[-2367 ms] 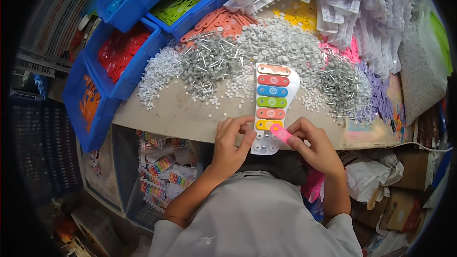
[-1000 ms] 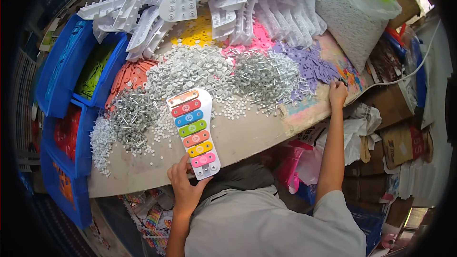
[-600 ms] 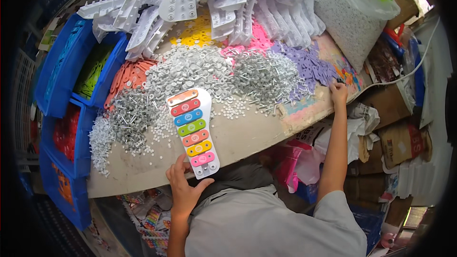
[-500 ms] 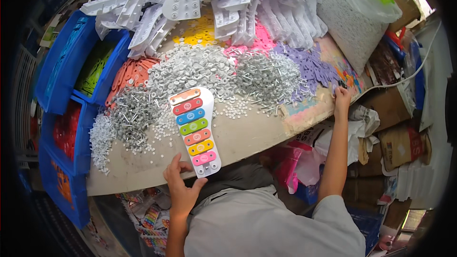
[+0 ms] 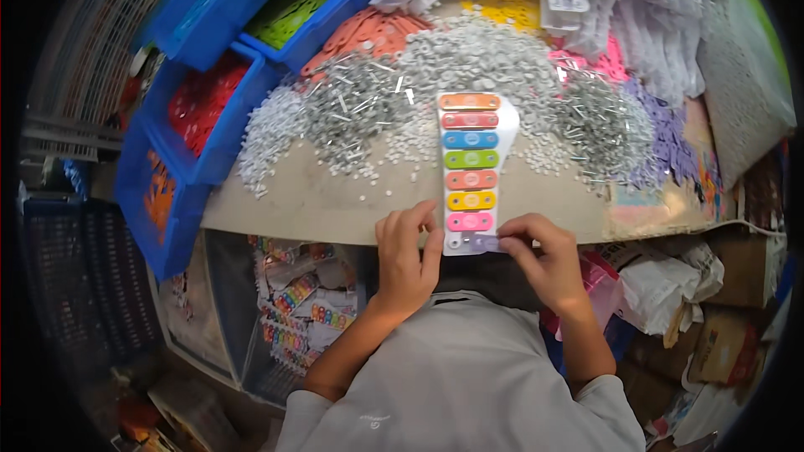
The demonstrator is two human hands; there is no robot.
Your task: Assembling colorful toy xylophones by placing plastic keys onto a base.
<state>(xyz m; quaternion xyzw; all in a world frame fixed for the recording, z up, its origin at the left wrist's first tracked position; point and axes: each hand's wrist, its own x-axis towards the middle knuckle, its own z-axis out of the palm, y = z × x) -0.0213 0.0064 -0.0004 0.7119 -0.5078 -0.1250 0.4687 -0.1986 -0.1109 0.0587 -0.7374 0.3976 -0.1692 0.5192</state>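
Note:
A white toy xylophone base lies at the table's front edge, its narrow end toward me. Coloured key bars cross it in a column, from orange at the far end to a pink bar near me. My right hand pinches a purple key bar at its right end, over the base's near end below the pink bar. Beside the base's lower left edge is my left hand, thumb and fingers apart; whether its fingertips touch the edge is hard to tell.
Heaps of metal pins, white round caps and purple bars cover the table's back. Blue bins with coloured bars stand at left. White bases pile up behind. A clear bin of finished-looking xylophones sits below.
My right hand has come from the purple heap to the base's near end with a purple bar. The base has straightened. The view has swung, shifting everything rightward.

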